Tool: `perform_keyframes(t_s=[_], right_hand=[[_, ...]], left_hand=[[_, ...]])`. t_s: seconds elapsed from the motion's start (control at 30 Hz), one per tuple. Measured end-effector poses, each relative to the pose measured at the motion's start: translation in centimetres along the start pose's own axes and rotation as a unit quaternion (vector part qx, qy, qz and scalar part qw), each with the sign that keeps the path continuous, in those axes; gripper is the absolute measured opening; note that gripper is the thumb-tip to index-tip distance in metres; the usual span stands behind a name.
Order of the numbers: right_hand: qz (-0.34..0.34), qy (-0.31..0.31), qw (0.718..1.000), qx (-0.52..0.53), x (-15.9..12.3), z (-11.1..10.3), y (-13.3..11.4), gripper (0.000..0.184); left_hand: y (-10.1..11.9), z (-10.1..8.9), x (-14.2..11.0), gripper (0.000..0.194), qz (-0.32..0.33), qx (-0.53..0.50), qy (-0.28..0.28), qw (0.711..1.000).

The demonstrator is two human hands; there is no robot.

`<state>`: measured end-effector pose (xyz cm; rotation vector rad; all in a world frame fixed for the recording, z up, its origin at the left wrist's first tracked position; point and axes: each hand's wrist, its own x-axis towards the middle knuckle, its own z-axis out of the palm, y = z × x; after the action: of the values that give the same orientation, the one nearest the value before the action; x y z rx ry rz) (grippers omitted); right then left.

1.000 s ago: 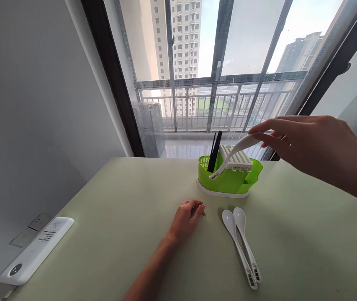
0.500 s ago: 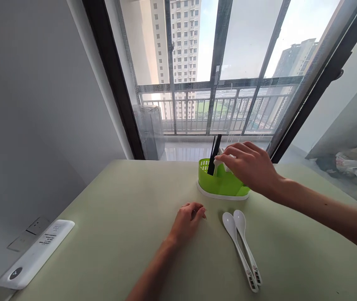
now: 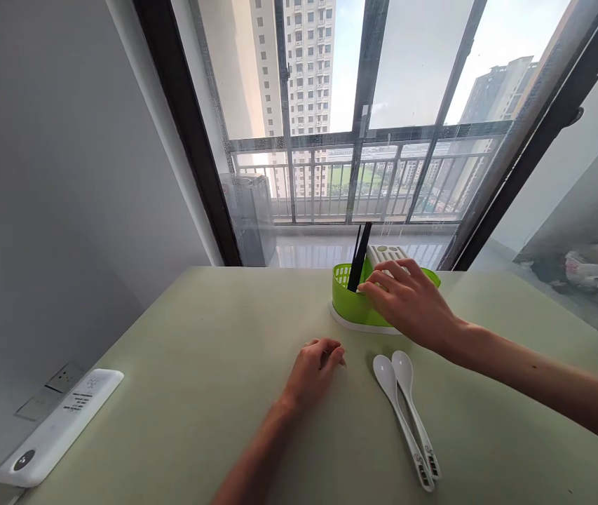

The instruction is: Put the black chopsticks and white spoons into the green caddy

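Observation:
My right hand (image 3: 409, 298) is over the green cutlery caddy (image 3: 351, 305), its fingers pinched on a white spoon (image 3: 360, 287). Only a small pale end of that spoon shows at the fingertips; the rest is hidden by the hand and the caddy wall. Black chopsticks (image 3: 360, 259) lean upright in the caddy's left part, just beside those fingertips. My left hand (image 3: 315, 368) rests on the table in front of the caddy, loosely curled, with nothing visible in it. Two white spoons (image 3: 394, 400) (image 3: 415, 403) lie side by side to its right, bowls pointing away from me.
The pale green table (image 3: 198, 393) reaches to a glass door (image 3: 404, 77) behind the caddy. A white power strip (image 3: 67, 424) lies along the left edge by the wall. A white slotted insert (image 3: 387, 254) stands at the back of the caddy.
My right hand has come down and slightly nearer to me, lowering the white spoon into the caddy. More of the slotted insert shows. My left hand has stayed put.

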<state>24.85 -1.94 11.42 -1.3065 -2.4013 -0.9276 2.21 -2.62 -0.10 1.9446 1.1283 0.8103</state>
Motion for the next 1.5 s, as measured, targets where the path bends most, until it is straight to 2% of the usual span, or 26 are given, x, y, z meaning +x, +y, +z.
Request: perform_keyframes(t_s=[0.17,0.27,0.33,0.4,0.5,0.57,0.63,0.77,0.87,0.97,1.07,1.2,1.27,1.37,1.5], right_hand=[[-0.004,0.027,0.999,0.017,-0.5,-0.7,-0.2,0.024],[-0.032,0.071,0.994,0.075,-1.3,-1.8,0.0,0.023],[-0.047,0.073,0.988,0.128,-2.0,-2.7,0.1,0.019],[-0.042,0.030,0.984,0.169,-2.8,-3.4,0.2,0.016],[-0.034,-0.088,0.973,0.209,-4.2,-3.4,0.2,0.017],[-0.045,-0.153,0.958,0.240,-5.3,-2.6,0.3,0.017],[-0.049,-0.190,0.941,0.276,-6.5,-1.1,0.8,0.021],[0.008,-0.233,0.911,0.340,-8.9,2.8,1.7,0.033],[0.051,-0.254,0.882,0.393,-10.3,5.2,1.6,0.033],[0.102,-0.268,0.848,0.445,-11.1,6.6,0.9,0.033],[0.128,-0.275,0.823,0.480,-11.3,6.7,0.9,0.034],[0.116,-0.322,0.782,0.521,-10.8,5.2,3.1,0.039],[0.124,-0.323,0.774,0.530,-10.2,3.6,4.6,0.041],[0.132,-0.286,0.790,0.525,-8.8,0.6,6.4,0.044],[0.145,-0.191,0.838,0.489,-6.1,-3.9,7.0,0.043]], left_hand=[[-0.1,0.0,0.1,0.036,0.004,0.004,-0.004,1.000],[-0.2,0.0,0.1,0.035,0.001,0.006,-0.007,1.000],[-0.2,0.1,0.0,0.034,-0.002,0.009,-0.007,1.000],[-0.2,0.2,0.1,0.032,-0.002,0.009,-0.003,1.000],[-0.3,0.3,0.2,0.030,0.002,0.008,0.002,1.000],[-0.4,0.3,0.2,0.031,0.006,0.008,0.002,1.000],[-0.5,0.4,0.2,0.032,0.010,0.009,0.001,1.000],[-0.6,0.4,0.2,0.032,0.013,0.010,-0.001,1.000],[-0.5,0.3,0.3,0.032,0.013,0.010,-0.002,1.000],[-0.6,0.3,0.3,0.032,0.015,0.010,-0.003,1.000],[-0.7,0.4,0.3,0.032,0.016,0.014,-0.003,1.000],[-0.8,0.4,0.3,0.033,0.016,0.016,-0.002,1.000],[-0.8,0.4,0.3,0.032,0.016,0.012,-0.003,1.000],[-0.6,0.4,0.3,0.032,0.018,0.011,-0.002,1.000],[-0.3,0.3,0.3,0.034,0.014,0.016,0.001,1.000]])
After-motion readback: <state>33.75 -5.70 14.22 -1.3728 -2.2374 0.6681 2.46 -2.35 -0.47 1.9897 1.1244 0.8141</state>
